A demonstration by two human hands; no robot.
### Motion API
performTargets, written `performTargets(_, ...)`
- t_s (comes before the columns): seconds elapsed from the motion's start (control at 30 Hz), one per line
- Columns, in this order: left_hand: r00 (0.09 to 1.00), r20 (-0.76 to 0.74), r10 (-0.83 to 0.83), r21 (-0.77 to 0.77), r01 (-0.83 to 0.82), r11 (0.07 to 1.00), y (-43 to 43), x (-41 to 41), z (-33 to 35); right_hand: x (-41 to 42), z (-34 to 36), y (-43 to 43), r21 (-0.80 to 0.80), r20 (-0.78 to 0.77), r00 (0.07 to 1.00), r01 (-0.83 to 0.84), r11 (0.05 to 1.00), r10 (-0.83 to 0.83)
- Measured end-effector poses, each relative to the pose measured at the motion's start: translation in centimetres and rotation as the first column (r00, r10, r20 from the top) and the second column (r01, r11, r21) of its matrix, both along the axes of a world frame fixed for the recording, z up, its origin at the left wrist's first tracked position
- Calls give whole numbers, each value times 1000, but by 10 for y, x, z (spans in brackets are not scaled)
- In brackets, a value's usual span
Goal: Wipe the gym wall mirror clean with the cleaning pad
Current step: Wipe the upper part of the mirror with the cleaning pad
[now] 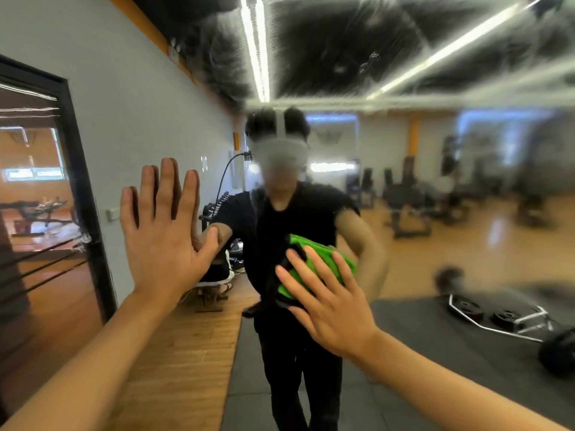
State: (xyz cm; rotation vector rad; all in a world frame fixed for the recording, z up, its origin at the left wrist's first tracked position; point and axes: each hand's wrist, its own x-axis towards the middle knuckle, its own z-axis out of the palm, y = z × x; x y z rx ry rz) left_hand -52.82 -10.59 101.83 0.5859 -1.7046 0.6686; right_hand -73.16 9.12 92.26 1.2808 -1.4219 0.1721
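Mirror (435,157) upper right open, likely; left hand (165,231) blocks left.

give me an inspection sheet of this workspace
surface: mirror, streaked and hazy across the top
job's things: green pad pressed to the glass
clutter: barbell and plates reflected on a dark mat
hands: left hand flat on the mirror, fingers straight; right hand spread over the pad
cables: black cable in the reflection, at the headset
surroundings: grey wall, dark-framed window, blurred gym machines reflected
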Motion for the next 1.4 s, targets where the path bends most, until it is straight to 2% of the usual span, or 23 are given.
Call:
performTargets(0.07,1000,-8,3,0,-3,1000,0,-1,0,-29,14,17,-37,-21,1000,15,999,-16)
performTargets(0.17,1000,-10,-10,-3,10,1000,1,-3,-1,-41,83,18,-324,175,984,75,943,-18)
performTargets(0.23,1000,-7,-13,-9,13,1000,1,-3,0,-34,92,12,-407,250,968,90,909,16)
performTargets(0.27,1000,-8,-14,-4,14,1000,0,-3,-1,-33,77,12,-394,243,970,70,916,30)
performTargets(0.33,1000,-3,-13,6,14,1000,0,-1,-1,-32,27,18,-264,197,980,45,963,8)
performTargets(0.4,1000,-6,-18,7,18,1000,0,-2,0,-37,13,28,-185,135,991,39,982,-14)
performTargets(0.43,1000,-7,-18,7,18,1000,0,-2,0,-40,27,27,-200,121,993,39,979,-15)
performTargets(0.53,1000,-16,-13,-4,13,1000,0,-4,-1,-30,93,7,-393,228,974,80,916,13)
performTargets(0.6,1000,-10,-10,-6,10,1000,-1,-3,-1,-21,86,1,-416,253,966,57,907,55)
performTargets(0.7,1000,-7,-10,-3,10,1000,0,-3,-1,-20,6,12,-226,193,981,35,974,9)
performTargets(0.77,1000,-16,-13,-7,13,1000,0,-3,-1,-23,-5,20,-185,168,985,53,981,-21)
performTargets(0.97,1000,8,-25,4,25,1000,0,-2,0,-26,153,-3,-495,259,963,65,867,76)
performTargets(1.03,1000,10,-16,3,16,1000,-1,-1,0,-21,157,-4,-526,290,952,77,847,93)
performTargets(1.13,1000,7,-13,12,13,1000,0,0,-2,-10,81,2,-353,251,967,50,934,44)
performTargets(1.2,1000,8,-20,16,19,1000,1,-1,-1,-17,57,15,-236,184,983,55,970,-11)
performTargets(1.27,1000,6,-17,15,17,1000,1,0,-1,-29,99,16,-314,198,980,57,948,7)
performTargets(1.33,1000,4,-17,6,17,1000,1,0,-1,-38,176,13,-466,262,965,107,878,22)
performTargets(1.4,1000,6,-20,-5,20,1000,1,0,0,-41,242,14,-533,279,960,130,836,29)
